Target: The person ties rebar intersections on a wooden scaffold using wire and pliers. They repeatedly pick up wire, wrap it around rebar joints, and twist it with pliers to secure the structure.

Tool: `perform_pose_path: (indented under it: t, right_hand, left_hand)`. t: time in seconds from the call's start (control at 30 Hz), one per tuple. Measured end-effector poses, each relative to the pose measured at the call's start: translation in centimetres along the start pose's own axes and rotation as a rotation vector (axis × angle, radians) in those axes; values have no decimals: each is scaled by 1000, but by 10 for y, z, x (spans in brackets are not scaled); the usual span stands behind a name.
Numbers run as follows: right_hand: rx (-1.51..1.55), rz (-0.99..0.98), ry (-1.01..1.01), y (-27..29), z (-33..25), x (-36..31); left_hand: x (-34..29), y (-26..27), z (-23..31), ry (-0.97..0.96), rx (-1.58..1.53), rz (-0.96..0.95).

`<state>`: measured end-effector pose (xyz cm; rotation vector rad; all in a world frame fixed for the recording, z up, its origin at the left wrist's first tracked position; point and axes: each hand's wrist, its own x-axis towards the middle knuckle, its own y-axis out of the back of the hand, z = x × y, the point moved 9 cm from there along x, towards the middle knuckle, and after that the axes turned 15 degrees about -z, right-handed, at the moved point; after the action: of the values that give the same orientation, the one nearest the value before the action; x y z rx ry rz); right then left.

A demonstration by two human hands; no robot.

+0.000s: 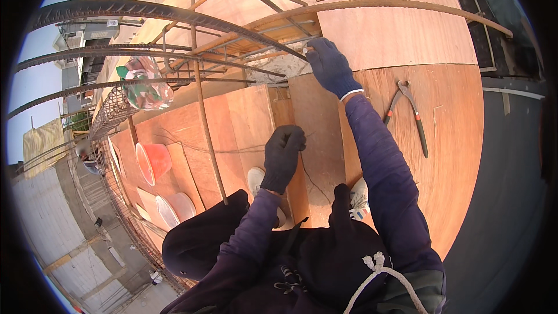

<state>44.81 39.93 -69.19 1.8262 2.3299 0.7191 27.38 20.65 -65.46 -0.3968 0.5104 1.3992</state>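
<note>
My left hand, in a dark glove, is closed in front of me. Thin dark wire trails down from it, and more strands run off to the left. Farther forward, my right hand in a blue glove is curled at the end of a long ribbed steel rebar. A small pale tip shows beside its fingers; I cannot tell what it is. Pincers with black and red handles lie on the plywood right of my right forearm.
Several rebars cross from the left, with an upright bar near my knee. A camouflage bag rests among them. A red bucket and a whitish bucket stand left. Concrete shows between formwork panels. Another person is far left.
</note>
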Motion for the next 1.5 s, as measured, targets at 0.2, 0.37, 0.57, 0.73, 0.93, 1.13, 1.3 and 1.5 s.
perform_pose_path:
  t: [0.2,0.37,0.57,0.73,0.93,1.13,1.3,1.5]
  right_hand:
    - [-44,-6,-143,-5,1,13]
    - [-45,-47,-170,-5,-1,12]
    - [25,-33,-112,3,2,-3]
    - [304,180,-378,19,9,-73]
    - [1181,3,-614,-32,-46,-193]
    - [979,130,-734,7,-56,-199]
    - [597,224,-603,104,-60,-159]
    - [-163,31,-492,207,-85,-132]
  left_hand:
    - [0,-30,18,-47,51,-152]
    - [0,-36,21,-77,126,-157]
    - [7,-44,27,-83,160,-197]
    - [30,-58,48,-110,163,-229]
    - [82,-69,68,-128,256,-220]
    - [96,-77,70,-78,14,-231]
    - [85,-45,52,-58,5,-158]
    - [91,13,36,-133,86,17]
